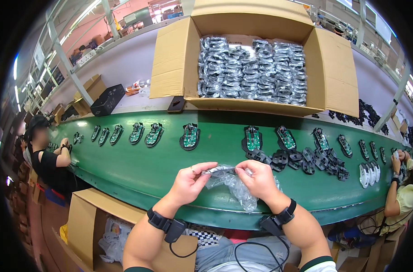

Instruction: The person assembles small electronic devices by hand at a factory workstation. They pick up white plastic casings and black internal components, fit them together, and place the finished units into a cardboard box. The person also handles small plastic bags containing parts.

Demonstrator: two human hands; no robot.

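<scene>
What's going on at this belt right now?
A person's left hand and right hand pinch a clear plastic bag over a green conveyor belt. Green circuit boards in black shells lie along it. An open cardboard box of bagged cables sits behind.

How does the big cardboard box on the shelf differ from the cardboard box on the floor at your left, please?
The big cardboard box stands behind the green conveyor belt, flaps spread, packed with rows of bagged black cables. The floor box sits below the belt's near edge and holds loose crumpled clear bags. The upper box looks fuller. Both are plain brown and open. The left hand and right hand hold a clear plastic bag.
</scene>
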